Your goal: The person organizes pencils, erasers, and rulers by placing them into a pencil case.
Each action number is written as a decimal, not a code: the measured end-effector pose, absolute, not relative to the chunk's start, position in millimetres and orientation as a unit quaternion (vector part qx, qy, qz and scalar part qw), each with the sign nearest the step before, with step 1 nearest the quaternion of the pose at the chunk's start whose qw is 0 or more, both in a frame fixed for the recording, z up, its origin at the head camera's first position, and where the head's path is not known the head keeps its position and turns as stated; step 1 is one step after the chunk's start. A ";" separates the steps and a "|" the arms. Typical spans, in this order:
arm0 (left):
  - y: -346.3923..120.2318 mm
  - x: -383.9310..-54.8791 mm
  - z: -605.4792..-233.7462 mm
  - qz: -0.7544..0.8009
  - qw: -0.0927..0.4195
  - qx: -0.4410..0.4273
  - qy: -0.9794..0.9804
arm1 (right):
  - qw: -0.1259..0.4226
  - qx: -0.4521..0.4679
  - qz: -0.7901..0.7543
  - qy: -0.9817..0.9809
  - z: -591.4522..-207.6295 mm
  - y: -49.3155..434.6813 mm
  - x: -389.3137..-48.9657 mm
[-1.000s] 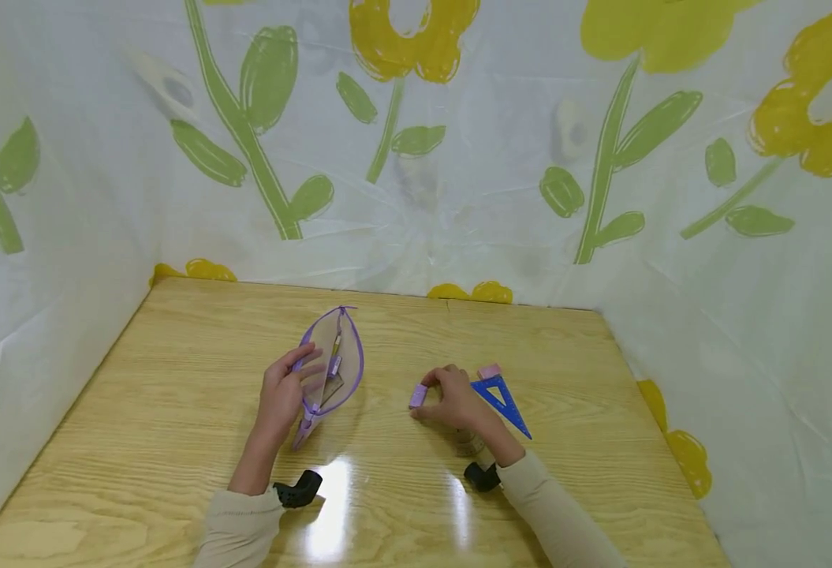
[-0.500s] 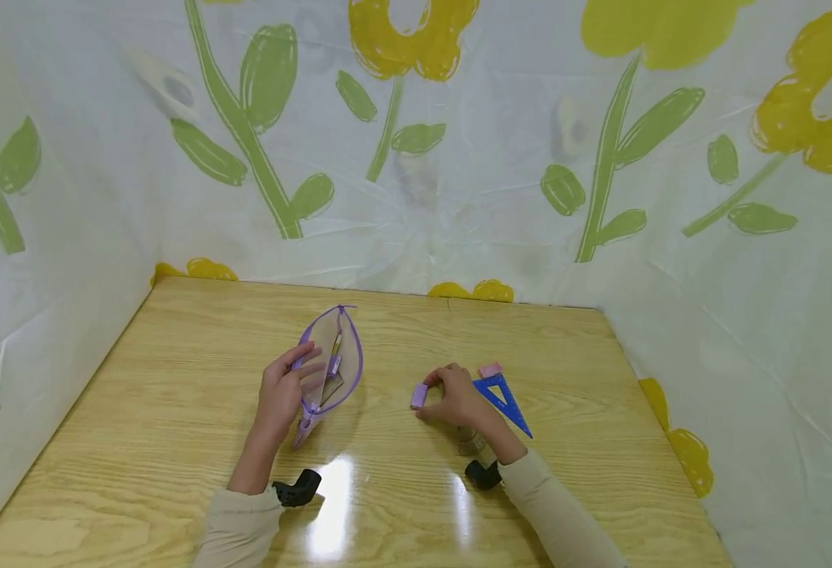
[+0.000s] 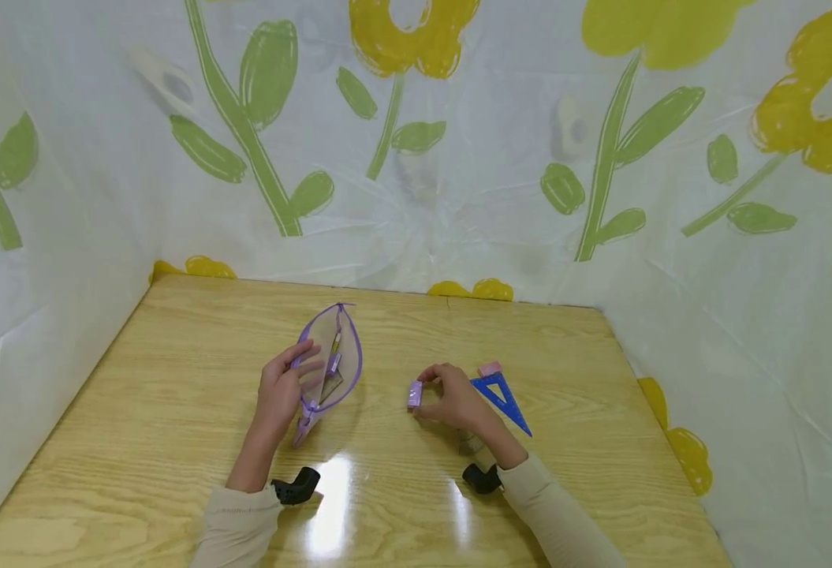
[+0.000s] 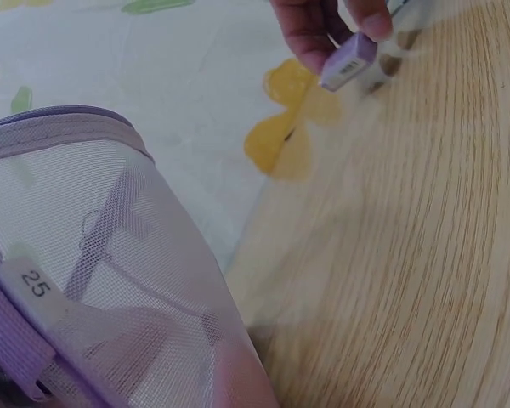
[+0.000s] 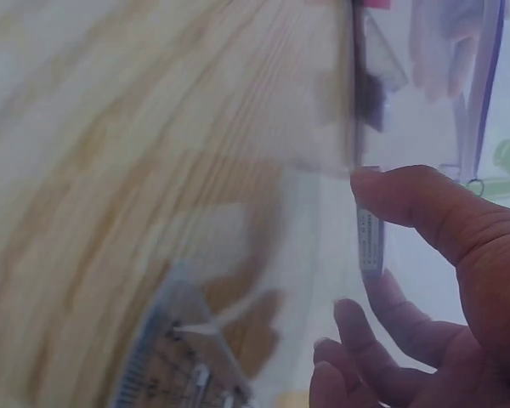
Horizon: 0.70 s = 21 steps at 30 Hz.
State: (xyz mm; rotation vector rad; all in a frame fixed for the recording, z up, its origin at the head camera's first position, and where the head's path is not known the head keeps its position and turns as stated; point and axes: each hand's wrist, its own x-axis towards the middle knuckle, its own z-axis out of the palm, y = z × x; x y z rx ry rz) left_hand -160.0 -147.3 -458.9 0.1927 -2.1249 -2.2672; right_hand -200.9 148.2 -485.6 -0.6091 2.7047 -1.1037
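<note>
My left hand [image 3: 282, 388] holds a see-through mesh pencil pouch [image 3: 356, 379] with purple edging by its left side, fingers spread along the wall. Its mouth gapes, and a yellow pencil [image 3: 336, 344], a small purple piece [image 3: 333, 364] and a greyish flat piece [image 3: 331, 388] lie inside. A "25" label [image 4: 36, 287] shows on the pouch in the left wrist view. To the right of the pouch, my right hand [image 3: 453, 396] pinches a small purple eraser [image 3: 414, 394] between thumb and finger, close over the table. Printed text faces the right wrist camera.
A blue set square [image 3: 504, 402] and a pink eraser [image 3: 490, 368] lie right of the right hand. A clear scaled drawing tool [image 5: 187, 357] lies under the right wrist. The wooden table [image 3: 195, 379] is bounded by flower-printed cloth walls [image 3: 416, 237].
The eraser has turned slightly in the right fingers and shifted a little left. The left hand and pouch stay nearly still.
</note>
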 end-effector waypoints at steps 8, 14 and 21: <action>-144.8 -162.2 -456.2 -0.730 0.013 0.057 -0.681 | 0.062 -0.214 -0.398 0.890 -474.5 144.1 -193.6; -144.1 -162.6 -455.4 -0.732 0.012 0.058 -0.679 | 0.049 -0.229 -0.411 0.881 -468.1 138.4 -191.1; -143.8 -161.6 -455.9 -0.731 0.013 0.063 -0.679 | 0.042 -0.238 -0.432 0.869 -460.1 129.8 -190.6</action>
